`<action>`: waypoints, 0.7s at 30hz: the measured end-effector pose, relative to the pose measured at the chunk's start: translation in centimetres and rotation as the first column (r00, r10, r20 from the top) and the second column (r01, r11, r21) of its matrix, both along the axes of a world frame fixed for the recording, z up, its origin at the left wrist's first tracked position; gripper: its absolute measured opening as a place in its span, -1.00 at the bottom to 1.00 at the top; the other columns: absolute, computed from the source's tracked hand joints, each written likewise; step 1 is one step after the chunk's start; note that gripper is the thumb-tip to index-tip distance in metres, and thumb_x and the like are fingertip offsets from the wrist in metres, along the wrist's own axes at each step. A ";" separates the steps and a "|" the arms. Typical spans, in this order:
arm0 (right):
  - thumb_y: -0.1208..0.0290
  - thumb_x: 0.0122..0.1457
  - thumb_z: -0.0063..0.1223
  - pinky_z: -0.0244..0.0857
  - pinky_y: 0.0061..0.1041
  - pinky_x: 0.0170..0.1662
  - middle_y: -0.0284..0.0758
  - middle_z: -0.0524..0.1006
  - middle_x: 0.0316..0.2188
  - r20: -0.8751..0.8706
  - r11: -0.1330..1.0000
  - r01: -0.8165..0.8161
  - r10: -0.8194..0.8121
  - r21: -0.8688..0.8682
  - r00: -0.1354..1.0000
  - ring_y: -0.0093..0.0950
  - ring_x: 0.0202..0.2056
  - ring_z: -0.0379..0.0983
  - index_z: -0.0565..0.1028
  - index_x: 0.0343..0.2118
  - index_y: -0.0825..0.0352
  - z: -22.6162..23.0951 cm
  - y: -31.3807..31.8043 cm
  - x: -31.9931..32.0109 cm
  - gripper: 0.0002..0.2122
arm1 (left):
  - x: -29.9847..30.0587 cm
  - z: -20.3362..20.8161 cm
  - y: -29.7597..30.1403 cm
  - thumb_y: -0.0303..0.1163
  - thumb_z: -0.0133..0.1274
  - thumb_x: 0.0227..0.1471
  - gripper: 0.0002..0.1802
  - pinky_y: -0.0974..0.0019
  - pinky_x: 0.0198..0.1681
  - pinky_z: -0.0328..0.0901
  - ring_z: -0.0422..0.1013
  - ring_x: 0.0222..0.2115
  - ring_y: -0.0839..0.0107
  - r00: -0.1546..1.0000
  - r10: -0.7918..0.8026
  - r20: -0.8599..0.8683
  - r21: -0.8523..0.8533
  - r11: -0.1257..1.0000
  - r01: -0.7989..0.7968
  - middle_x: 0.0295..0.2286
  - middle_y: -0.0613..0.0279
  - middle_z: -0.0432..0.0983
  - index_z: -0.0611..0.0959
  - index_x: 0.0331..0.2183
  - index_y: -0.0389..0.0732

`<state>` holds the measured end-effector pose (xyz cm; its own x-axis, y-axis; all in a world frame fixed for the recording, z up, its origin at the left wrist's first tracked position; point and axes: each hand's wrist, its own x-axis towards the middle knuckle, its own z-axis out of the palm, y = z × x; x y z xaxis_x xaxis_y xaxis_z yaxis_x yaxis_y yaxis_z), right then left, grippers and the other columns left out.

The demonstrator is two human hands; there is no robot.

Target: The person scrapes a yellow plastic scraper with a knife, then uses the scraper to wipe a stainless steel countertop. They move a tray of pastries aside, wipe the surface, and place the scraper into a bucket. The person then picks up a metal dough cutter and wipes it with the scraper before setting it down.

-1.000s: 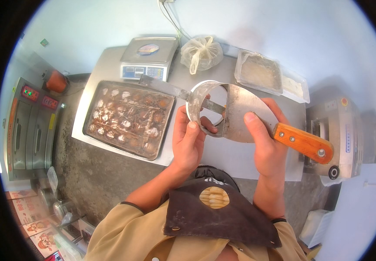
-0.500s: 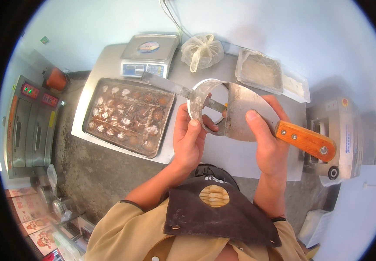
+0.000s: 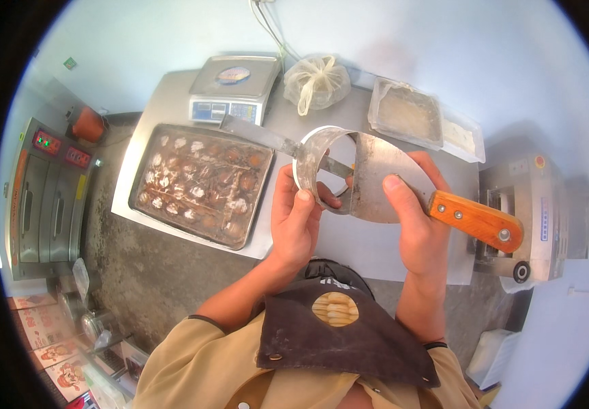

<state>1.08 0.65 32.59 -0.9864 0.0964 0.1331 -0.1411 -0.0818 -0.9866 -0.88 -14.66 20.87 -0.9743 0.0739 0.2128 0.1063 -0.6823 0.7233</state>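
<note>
- Posters with cartoon figures [image 3: 52,354] lie bottom-left on the floor.
- Left hand [image 3: 294,218] has its fingers clamped on a metal ring [image 3: 318,160], thumb on the rim.
- Knotted clear bag [image 3: 316,82] sits behind.
- Right hand [image 3: 417,228] grips an orange-handled cleaver [image 3: 403,191], its blade touching the ring.

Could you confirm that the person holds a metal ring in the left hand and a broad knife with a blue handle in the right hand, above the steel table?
Not quite: in the head view the handle of the broad knife is orange wood, not blue. The rest stands: the left hand holds the metal ring and the right hand holds the knife, above the steel table.
</note>
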 end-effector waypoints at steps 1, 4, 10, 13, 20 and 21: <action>0.51 0.36 0.00 0.49 -0.54 -0.17 -0.21 0.70 -0.28 0.002 1.000 -0.002 0.002 -0.003 1.000 -0.56 -0.26 0.62 0.50 -0.12 0.44 0.0 0.0 0.0 -0.87 | 0.0 -0.1 0.0 -0.10 0.03 0.36 -0.48 0.27 -0.07 0.40 0.43 -0.22 0.41 1.000 0.001 0.003 0.004 1.000 -0.001 0.32 -0.06 0.24 0.39 0.22 -0.07; 0.51 0.36 0.00 0.50 -0.53 -0.17 -0.20 0.70 -0.28 -0.016 1.000 -0.004 0.004 0.009 1.000 -0.56 -0.25 0.62 0.50 -0.12 0.44 0.0 0.1 -0.1 -0.87 | 0.0 0.0 0.0 -0.13 0.06 0.37 -0.50 0.23 -0.05 0.42 0.46 -0.19 0.41 1.000 -0.015 -0.005 0.050 0.999 0.015 0.21 0.10 0.34 0.36 0.19 -0.14; 0.50 0.36 0.00 0.49 -0.53 -0.17 -0.21 0.70 -0.28 -0.010 1.000 0.002 -0.002 0.000 1.000 -0.56 -0.25 0.62 0.51 -0.12 0.44 0.0 0.0 -0.1 -0.86 | 0.0 0.0 0.0 -0.16 0.07 0.38 -0.51 0.21 -0.05 0.43 0.47 -0.18 0.41 1.000 -0.019 -0.008 0.072 0.997 0.020 0.09 0.21 0.42 0.35 0.17 -0.17; 0.50 0.36 0.00 0.48 -0.53 -0.17 -0.21 0.70 -0.27 -0.013 1.000 -0.005 0.005 0.012 1.000 -0.57 -0.26 0.60 0.51 -0.12 0.44 -0.2 0.2 -0.1 -0.86 | 0.1 0.1 0.1 -0.16 0.07 0.38 -0.51 0.21 -0.05 0.42 0.47 -0.18 0.40 1.000 -0.011 -0.005 0.071 0.997 0.011 0.05 0.22 0.44 0.35 0.18 -0.17; 0.51 0.36 0.01 0.47 -0.55 -0.19 -0.23 0.70 -0.27 -0.020 1.000 0.005 -0.005 0.021 1.000 -0.59 -0.27 0.59 0.51 -0.13 0.43 -0.3 0.2 -0.2 -0.87 | 0.0 -0.1 0.1 -0.16 0.06 0.38 -0.50 0.21 -0.04 0.41 0.47 -0.17 0.39 1.000 -0.024 -0.003 0.074 0.997 0.024 -0.01 0.22 0.46 0.35 0.18 -0.18; 0.51 0.36 0.01 0.47 -0.55 -0.19 -0.23 0.70 -0.27 -0.022 1.000 0.006 -0.006 0.025 1.000 -0.59 -0.27 0.59 0.51 -0.13 0.43 -0.4 0.3 -0.2 -0.87 | 0.1 -0.1 0.1 -0.15 0.06 0.38 -0.50 0.21 -0.04 0.41 0.47 -0.17 0.40 1.000 -0.025 0.000 0.070 0.997 0.025 -0.01 0.22 0.47 0.34 0.18 -0.18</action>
<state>0.91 0.92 32.19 -0.9827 0.0989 0.1567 -0.1628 -0.0566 -0.9850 -0.81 -14.53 20.80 -0.9725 0.0835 0.2176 0.0878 -0.7337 0.6738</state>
